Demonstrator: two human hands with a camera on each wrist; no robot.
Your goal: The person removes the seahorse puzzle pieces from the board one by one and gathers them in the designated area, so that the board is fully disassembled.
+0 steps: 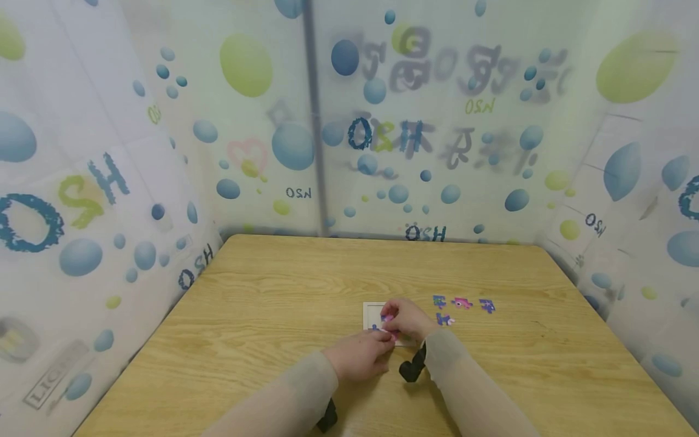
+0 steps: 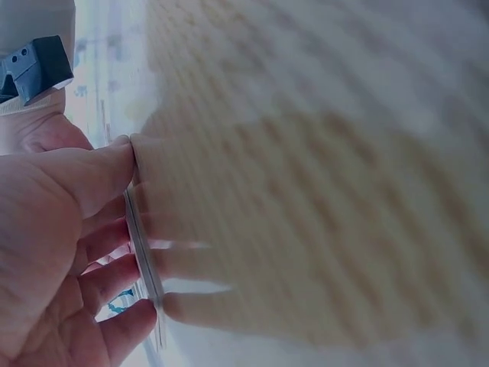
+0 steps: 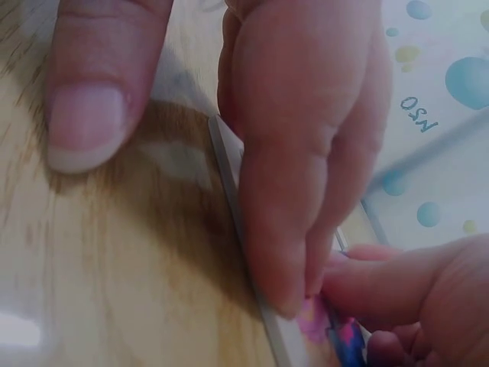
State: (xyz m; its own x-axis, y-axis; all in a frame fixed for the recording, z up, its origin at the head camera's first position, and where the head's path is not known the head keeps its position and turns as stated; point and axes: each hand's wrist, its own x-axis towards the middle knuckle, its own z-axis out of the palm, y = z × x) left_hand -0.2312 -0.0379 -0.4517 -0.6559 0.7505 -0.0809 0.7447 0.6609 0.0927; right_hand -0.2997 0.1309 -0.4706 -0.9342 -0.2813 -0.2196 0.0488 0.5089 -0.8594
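A white puzzle tray point(image 1: 368, 314) lies on the table, with pink and purple pieces inside, partly covered by both hands. My left hand point(image 1: 360, 355) lies at the near-left edge; its fairly straight fingers touch the tray edge point(image 2: 143, 248) in the left wrist view. In the right wrist view the left fingers point(image 3: 283, 199) rest on the tray beside a pink and blue piece point(image 3: 348, 336). My right hand point(image 1: 408, 318) reaches over the tray from the right, thumb and fingers pinching a small pink-purple piece point(image 1: 387, 318). The fingertips hide much of that piece.
Right of the tray lie loose pieces: a green-blue one point(image 1: 439, 301), a pink one with an eye point(image 1: 462, 303), a purple one point(image 1: 487, 305) and a blue-pink one point(image 1: 445, 319). A patterned curtain point(image 1: 262, 152) stands behind the wooden table point(image 1: 262, 285) and at both sides.
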